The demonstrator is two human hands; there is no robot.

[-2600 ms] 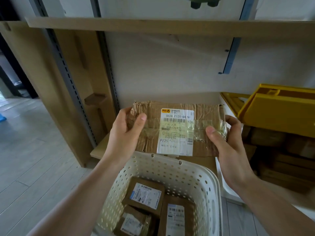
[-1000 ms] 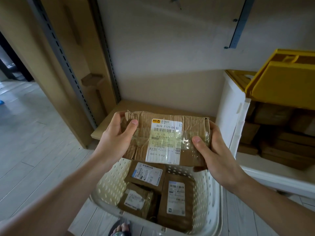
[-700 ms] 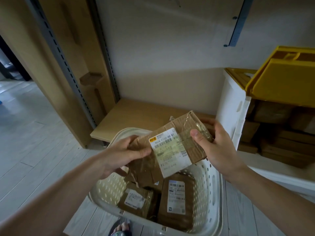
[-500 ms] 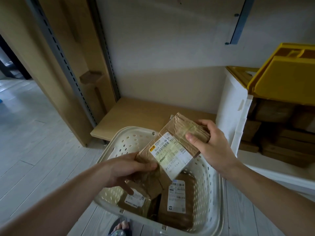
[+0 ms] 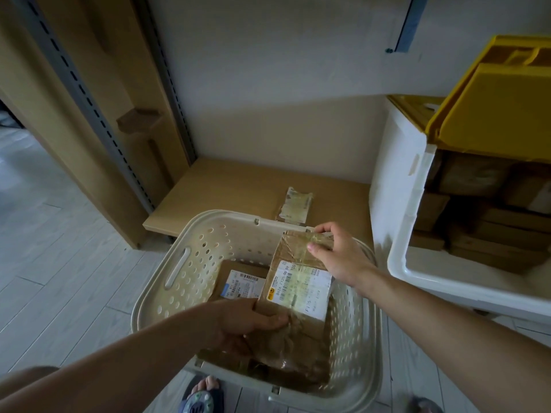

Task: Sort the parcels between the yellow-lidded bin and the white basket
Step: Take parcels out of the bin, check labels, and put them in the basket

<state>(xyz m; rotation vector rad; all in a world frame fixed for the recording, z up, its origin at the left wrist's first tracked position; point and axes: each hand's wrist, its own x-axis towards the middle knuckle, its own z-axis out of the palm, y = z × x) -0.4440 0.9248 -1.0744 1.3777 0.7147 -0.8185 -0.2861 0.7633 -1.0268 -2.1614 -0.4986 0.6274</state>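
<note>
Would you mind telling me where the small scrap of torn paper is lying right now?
The paper scrap lies on the low wooden shelf, just behind the far rim of the white basket and left of the white bin.

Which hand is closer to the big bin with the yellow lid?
Right. The right hand holds the parcel's far end, next to the bin. The left hand grips its near end, farther away.

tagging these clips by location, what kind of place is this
Probably a parcel storage or sorting room. Labelled cardboard parcels fill a white basket on the floor, more are stacked in the yellow-lidded bin, and slotted shelving uprights line the wall. Both hands grip one parcel.
</note>
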